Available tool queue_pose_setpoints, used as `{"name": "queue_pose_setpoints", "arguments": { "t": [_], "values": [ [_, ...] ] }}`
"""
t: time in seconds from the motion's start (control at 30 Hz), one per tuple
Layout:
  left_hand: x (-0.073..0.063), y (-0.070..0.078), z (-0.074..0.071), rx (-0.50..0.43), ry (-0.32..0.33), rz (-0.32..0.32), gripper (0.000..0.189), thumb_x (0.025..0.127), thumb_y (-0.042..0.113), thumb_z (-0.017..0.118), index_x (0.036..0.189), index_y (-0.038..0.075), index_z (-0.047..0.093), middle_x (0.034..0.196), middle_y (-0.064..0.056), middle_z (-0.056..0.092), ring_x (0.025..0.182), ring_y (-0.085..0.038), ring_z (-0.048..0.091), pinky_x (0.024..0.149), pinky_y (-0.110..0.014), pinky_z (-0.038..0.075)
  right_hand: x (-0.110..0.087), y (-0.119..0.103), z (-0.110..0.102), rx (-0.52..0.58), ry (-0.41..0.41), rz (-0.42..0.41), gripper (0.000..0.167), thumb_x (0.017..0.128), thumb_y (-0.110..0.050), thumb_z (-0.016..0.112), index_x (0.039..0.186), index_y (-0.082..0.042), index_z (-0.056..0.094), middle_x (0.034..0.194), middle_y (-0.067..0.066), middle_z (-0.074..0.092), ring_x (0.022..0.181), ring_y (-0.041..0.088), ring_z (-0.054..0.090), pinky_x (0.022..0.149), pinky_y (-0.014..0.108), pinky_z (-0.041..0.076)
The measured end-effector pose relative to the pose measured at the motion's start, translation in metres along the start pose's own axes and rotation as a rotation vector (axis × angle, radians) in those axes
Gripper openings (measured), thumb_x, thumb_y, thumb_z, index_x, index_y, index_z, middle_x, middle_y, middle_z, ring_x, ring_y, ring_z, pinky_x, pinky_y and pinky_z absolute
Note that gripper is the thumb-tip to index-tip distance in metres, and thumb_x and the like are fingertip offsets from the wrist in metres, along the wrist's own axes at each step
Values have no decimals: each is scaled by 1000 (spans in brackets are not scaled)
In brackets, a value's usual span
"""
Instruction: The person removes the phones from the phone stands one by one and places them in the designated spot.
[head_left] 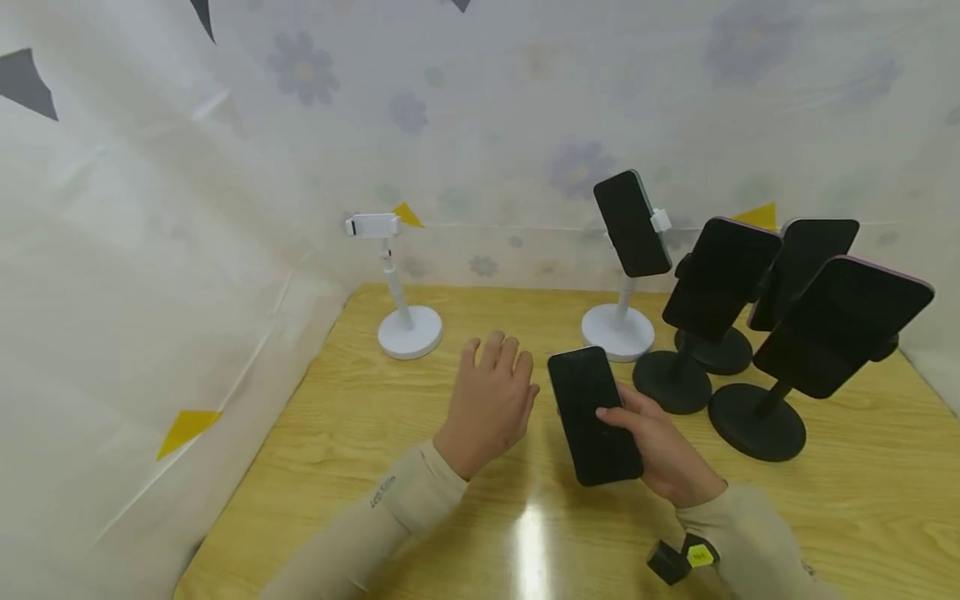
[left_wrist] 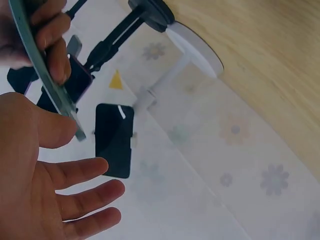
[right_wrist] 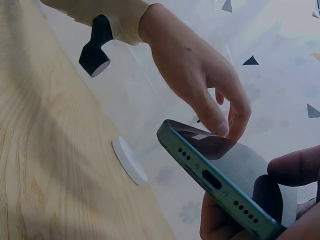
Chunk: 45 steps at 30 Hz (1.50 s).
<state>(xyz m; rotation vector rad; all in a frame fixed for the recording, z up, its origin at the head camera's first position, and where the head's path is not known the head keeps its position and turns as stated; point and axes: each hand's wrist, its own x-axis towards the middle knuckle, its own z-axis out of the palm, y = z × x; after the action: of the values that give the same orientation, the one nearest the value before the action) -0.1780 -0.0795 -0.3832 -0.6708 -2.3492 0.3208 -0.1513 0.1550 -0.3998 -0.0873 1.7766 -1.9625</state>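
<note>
My right hand (head_left: 663,446) grips a smartphone (head_left: 588,400), its thumb lying on the dark screen and its fingers behind. In the right wrist view the phone's green bottom edge (right_wrist: 212,181) shows a charging port and speaker holes. Just left of the phone, my left hand (head_left: 491,400) hovers over the table with fingers loosely bent and nothing in them. The left wrist view shows those fingers (left_wrist: 87,200) spread apart, the thumb close to the phone's edge. Left of both hands, a white phone stand (head_left: 410,332) has no phone in its clamp.
Behind the right hand a second white stand (head_left: 617,333) carries a tilted phone (head_left: 633,225). Three black stands with phones crowd the right side, the nearest phone (head_left: 840,325) overhanging its base (head_left: 757,423). A flower-patterned curtain (head_left: 480,125) borders the wooden table (head_left: 330,467).
</note>
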Motion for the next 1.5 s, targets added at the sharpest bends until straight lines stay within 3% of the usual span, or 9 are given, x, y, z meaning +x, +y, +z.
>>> {"name": "queue_pose_setpoints", "arguments": {
  "t": [0.23,0.43,0.6,0.73,0.87,1.1,1.23,1.37,1.5],
  "values": [
    [-3,14,-2,-3,5,43,36,92,45,61,110,15,67,117,-4,62,119,-23,53,101,-44,44,-3,-3,2,51,-37,-24,60,105,-21,44,158,-12,17,118,-14,63,107,8,63,87,37,57],
    [-6,24,-13,-68,56,44,28,92,38,59,98,12,69,116,-5,63,115,-23,54,98,-43,47,-7,-5,5,98,-55,-25,53,105,-22,44,154,-19,24,117,-14,66,106,7,65,86,35,57],
    [-6,31,-21,-118,63,13,43,97,47,52,101,8,71,117,-7,67,117,-24,57,96,-42,48,-9,-4,7,144,-90,-72,45,107,-22,42,150,-25,29,119,-14,66,107,8,66,87,35,58],
    [-4,37,-25,-124,81,-18,60,95,62,48,107,7,69,113,-7,66,113,-24,58,94,-39,50,-11,-2,8,178,-123,-141,42,108,-21,38,148,-29,29,122,-12,65,108,9,66,87,36,58],
    [-3,43,-26,-142,93,-54,66,92,66,49,114,5,65,116,-7,64,112,-24,57,92,-37,50,-13,0,9,238,-141,-218,41,108,-17,36,147,-30,31,126,-12,63,110,9,65,88,34,58],
    [-1,51,-31,-243,164,-80,44,92,52,58,97,8,67,111,-7,64,113,-25,57,96,-38,47,-14,5,13,423,-240,-431,50,108,-4,27,153,-25,27,137,-8,58,121,9,62,94,31,56],
    [0,53,-34,-316,195,-85,37,92,45,61,93,8,68,106,-6,66,114,-25,58,97,-38,47,-15,5,14,474,-282,-496,51,107,-1,23,153,-23,28,138,-5,58,121,10,62,95,32,56],
    [1,53,-35,-390,181,-98,34,92,42,66,94,9,67,98,-4,67,101,-21,61,92,-33,51,-16,5,14,463,-287,-490,50,107,-2,23,152,-23,28,138,-5,57,121,10,62,96,31,56],
    [0,53,-39,-516,91,-134,31,94,40,65,95,9,64,90,-2,65,84,-15,61,75,-25,53,-18,4,13,410,-280,-463,49,108,-4,24,152,-24,27,137,-6,57,119,8,62,95,29,56]
  ]
}}
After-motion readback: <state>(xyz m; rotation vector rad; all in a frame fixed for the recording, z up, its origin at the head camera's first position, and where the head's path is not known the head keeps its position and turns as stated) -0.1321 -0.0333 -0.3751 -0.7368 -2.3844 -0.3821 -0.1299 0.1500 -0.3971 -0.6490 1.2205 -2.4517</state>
